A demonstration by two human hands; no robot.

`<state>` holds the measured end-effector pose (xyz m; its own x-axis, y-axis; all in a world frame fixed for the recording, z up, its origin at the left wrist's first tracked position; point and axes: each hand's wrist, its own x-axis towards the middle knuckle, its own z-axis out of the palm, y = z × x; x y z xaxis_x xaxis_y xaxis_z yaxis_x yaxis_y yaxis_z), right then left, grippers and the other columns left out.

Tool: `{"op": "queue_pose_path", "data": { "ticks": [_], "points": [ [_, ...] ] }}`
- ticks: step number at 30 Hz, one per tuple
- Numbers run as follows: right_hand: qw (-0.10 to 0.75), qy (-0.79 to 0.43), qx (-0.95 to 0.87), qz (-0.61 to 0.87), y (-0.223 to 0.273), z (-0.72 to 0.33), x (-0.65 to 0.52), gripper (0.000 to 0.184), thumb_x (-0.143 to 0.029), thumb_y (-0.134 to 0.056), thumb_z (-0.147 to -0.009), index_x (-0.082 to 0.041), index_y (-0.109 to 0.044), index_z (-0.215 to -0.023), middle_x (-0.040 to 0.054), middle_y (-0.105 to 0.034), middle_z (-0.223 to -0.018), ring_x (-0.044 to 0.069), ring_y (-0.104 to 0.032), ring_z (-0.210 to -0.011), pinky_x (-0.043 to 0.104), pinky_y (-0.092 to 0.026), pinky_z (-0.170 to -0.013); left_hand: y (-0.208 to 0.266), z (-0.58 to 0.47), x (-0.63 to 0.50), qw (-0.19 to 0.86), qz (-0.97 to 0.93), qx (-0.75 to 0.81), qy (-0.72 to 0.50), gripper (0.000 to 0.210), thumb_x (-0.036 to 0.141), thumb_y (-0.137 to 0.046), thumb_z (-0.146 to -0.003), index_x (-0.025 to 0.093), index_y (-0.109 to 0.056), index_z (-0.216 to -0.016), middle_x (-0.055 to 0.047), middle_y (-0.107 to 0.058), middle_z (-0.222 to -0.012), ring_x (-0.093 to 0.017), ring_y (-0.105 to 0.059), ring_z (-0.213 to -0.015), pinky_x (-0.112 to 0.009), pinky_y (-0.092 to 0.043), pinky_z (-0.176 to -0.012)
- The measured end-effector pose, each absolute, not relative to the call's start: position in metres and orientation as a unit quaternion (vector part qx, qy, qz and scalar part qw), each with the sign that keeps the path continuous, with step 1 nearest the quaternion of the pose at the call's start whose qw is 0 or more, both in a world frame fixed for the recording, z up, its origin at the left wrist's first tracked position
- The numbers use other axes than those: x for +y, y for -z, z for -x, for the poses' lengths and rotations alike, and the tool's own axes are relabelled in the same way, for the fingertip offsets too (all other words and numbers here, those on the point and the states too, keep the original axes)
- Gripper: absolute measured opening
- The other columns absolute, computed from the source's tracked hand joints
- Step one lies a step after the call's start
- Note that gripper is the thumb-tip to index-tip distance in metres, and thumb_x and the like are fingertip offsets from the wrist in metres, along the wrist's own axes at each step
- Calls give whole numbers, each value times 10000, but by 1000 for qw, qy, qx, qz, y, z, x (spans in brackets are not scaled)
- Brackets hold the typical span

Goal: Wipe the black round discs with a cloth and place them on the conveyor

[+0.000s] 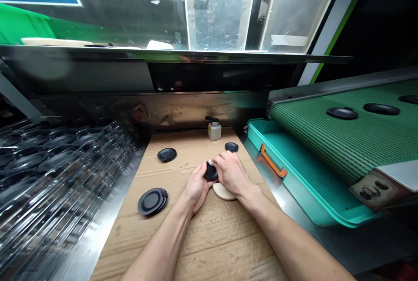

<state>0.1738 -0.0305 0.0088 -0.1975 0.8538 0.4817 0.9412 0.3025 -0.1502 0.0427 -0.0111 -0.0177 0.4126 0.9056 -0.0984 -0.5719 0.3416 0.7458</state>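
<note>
My left hand [196, 188] is closed on the edge of a round black plastic lid [211, 174], held above the cardboard. Over the lid's far edge, my right hand [231, 171] pinches a small white wad [210, 163], perhaps cloth or cotton; the fingers hide part of it. Below my right wrist lies a cream-coloured round pad [223, 192], partly covered. To the left are a larger stack of black lids [152, 202] and a smaller stack of lids [166, 155]. Just beyond my right hand sit more black lids [231, 146].
A small whitish bottle [214, 131] stands at the far end of the cardboard [196, 246]. Clear trays of black parts [48, 159] fill the left. On the right, a teal bin [294, 185] with an orange handle sits below a green conveyor belt [352, 141] carrying several black discs.
</note>
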Motion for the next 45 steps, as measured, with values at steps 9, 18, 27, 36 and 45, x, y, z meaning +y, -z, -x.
{"op": "queue_pose_path", "data": {
  "ticks": [9,18,27,36,45],
  "points": [
    [242,81,-766,590,-12,-167,-33,231,-222,-406,-952,-193,-621,-873,50,-548,-879,185,-453,-871,306,-322,-813,17,-45,-13,773,-333,266,-471,190,281,-615,-842,150,-648,-976,-83,-689,-1006,-208,-633,-976,-321,-520,-822],
    [252,88,-736,622,-11,-156,-30,235,-217,-404,-937,-181,-617,-844,64,-564,-870,196,-472,-867,319,-325,-816,18,-44,-10,777,-312,259,-482,187,263,-562,-877,148,-644,-1000,-86,-684,-1052,-209,-628,-1009,-337,-518,-869],
    [268,1,-781,564,0,-148,-39,135,-216,-504,-871,-206,-638,-869,36,-601,-902,177,-514,-881,312,-330,-842,19,-40,-3,802,-234,238,-494,240,237,-522,-892,122,-639,-1067,-114,-688,-1057,-216,-642,-1012,-368,-498,-945],
    [264,61,-740,615,-3,-153,-28,147,-201,-454,-900,-188,-590,-844,44,-590,-885,182,-486,-870,310,-325,-810,21,-44,-6,784,-257,252,-506,183,205,-516,-899,126,-660,-980,-97,-700,-1020,-199,-651,-982,-351,-523,-909],
    [247,47,-770,586,-6,-161,-29,185,-224,-455,-921,-216,-630,-862,30,-596,-886,178,-480,-887,312,-326,-795,24,-43,0,777,-258,265,-510,173,182,-491,-905,119,-651,-921,-94,-702,-944,-170,-663,-870,-327,-543,-851]
  ]
}}
